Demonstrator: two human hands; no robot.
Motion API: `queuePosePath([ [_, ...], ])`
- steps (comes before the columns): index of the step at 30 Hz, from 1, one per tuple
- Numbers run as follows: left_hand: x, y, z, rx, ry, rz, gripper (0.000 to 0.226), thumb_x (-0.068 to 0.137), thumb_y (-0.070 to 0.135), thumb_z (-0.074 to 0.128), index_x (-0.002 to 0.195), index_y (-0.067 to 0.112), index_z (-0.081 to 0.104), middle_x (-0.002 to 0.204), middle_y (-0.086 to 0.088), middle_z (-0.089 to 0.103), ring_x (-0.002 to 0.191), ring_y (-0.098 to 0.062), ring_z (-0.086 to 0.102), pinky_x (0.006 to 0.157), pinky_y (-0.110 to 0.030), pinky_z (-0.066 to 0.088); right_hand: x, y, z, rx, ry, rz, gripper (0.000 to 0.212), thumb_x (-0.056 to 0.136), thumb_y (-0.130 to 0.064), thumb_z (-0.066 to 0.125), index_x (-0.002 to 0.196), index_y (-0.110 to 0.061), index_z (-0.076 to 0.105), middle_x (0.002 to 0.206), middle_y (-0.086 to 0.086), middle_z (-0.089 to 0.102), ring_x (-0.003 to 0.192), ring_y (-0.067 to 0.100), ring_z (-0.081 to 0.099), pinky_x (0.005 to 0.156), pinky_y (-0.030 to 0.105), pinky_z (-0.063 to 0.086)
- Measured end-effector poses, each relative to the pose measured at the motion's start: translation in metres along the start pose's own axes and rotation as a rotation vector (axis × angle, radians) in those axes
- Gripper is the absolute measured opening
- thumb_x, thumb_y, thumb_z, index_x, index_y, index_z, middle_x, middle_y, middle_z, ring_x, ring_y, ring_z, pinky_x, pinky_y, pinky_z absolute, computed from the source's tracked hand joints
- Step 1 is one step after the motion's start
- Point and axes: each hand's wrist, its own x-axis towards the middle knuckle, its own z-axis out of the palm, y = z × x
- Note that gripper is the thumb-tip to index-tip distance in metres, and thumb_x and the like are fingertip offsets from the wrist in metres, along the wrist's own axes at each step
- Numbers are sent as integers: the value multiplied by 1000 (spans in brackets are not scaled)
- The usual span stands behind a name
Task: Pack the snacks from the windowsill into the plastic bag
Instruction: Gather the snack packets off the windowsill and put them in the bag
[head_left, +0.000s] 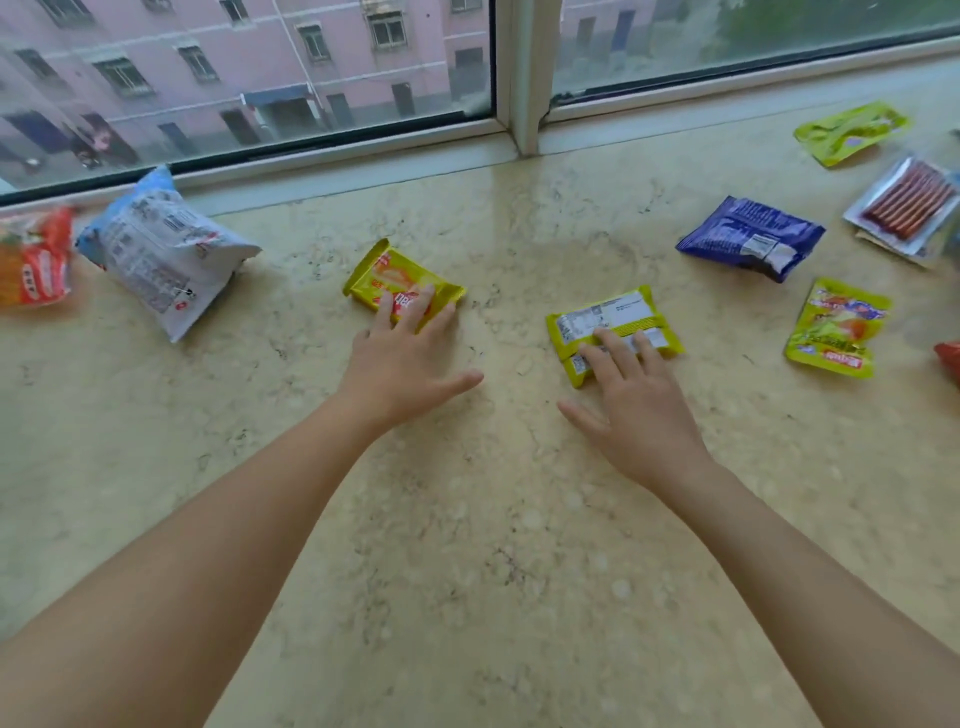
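- Far left on the windowsill (519, 519): orange-red packet (31, 257), then big blue-white bag (156, 249) leaning near the window frame. Neither touched.
- My left hand (400, 358): spread wide, fingers flat on the near end of the yellow wafer pack (400, 283), thumb out on the stone. Pressing, not gripping.
- My right hand (636, 395): same state, open, fingers laid over the yellow pack with the white label (608, 325). No grip yet.
- Right side, apart from my hands: dark blue packet (753, 236), yellow-green pouch (836, 327), sausage sticks pack (906, 205), another yellow pouch (852, 130) near the window.
- Plastic bag: not in view.
- Step, as I read it: first pickup, one pack per hand.
- Next: curl fingers, pinch both packs, lift, find the bag.
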Motion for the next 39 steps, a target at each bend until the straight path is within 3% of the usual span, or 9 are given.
queuePosePath([
  [4, 14, -15, -14, -48, 95, -14, 77, 80, 76, 39, 147, 43, 18, 157, 8, 19, 143, -26, 20, 106, -54, 28, -4, 4, 3, 112, 57, -155, 51, 82, -53, 53, 119, -18, 60, 136, 1, 51, 134, 37, 34, 110, 40, 28],
  [9, 47, 0, -12, -243, -40, -203, 67, 89, 71, 27, 148, 42, 17, 160, 9, -8, 146, -27, -12, 113, -61, 12, -7, 1, 5, 287, 168, -232, 24, 82, -41, 59, 84, -17, 63, 95, -5, 58, 109, 22, 50, 93, 21, 32],
  [13, 39, 14, 6, -427, 110, -106, 36, 93, 53, 46, 118, 30, 57, 150, 7, 33, 146, -17, 4, 117, -46, 13, -9, -6, 6, 432, 245, -106, 11, 80, -20, 73, 81, -16, 62, 83, -4, 56, 89, 20, 54, 73, 20, 35],
  [16, 11, 20, 13, -540, 247, 0, 27, 92, 41, 55, 86, 20, 71, 111, 13, 62, 127, -7, 40, 99, -25, 34, -13, -13, 8, 525, 320, 125, 37, 75, -22, 77, 106, -19, 60, 104, -6, 46, 97, 14, 51, 73, 23, 38],
  [19, -16, 30, 16, -920, 329, -165, 22, 87, 33, 66, 69, 21, 71, 72, 15, 63, 73, 0, 56, 65, -14, 41, -11, -15, 8, 603, 290, 382, 80, 66, -29, 84, 134, -18, 44, 126, 2, 45, 118, 19, 44, 94, 29, 39],
  [22, -22, 27, 21, -865, 468, -301, 33, 74, 26, 78, 103, 25, 62, 105, 10, 58, 101, -14, 52, 85, -24, 43, -1, -12, 8, 663, 204, 437, 101, 59, -28, 88, 143, -16, 33, 125, 3, 53, 118, 23, 49, 100, 40, 42],
  [28, -19, 16, 28, -904, 254, -449, 106, 57, 32, 90, 144, 16, 32, 128, 0, 53, 119, -20, 50, 103, -40, 41, 5, -11, -8, 711, 4, 481, 98, 58, -14, 89, 139, -15, 35, 98, -4, 59, 98, 20, 62, 91, 44, 49],
  [34, -25, 20, 24, -1021, 12, -411, 60, 51, 22, 93, 105, 17, 68, 99, 0, 72, 89, -15, 67, 81, -31, 54, 5, -15, -11, 872, -183, 517, 60, 58, 3, 86, 110, -8, 60, 83, 3, 64, 80, 21, 64, 80, 40, 55],
  [39, -41, 22, 26, -1153, 19, -386, 31, 63, 9, 87, 87, 19, 69, 89, -4, 72, 84, -20, 67, 83, -35, 55, -6, -24, -13, 955, -245, 489, 52, 59, 9, 82, 104, -6, 60, 86, 7, 66, 78, 22, 64, 74, 39, 54],
])
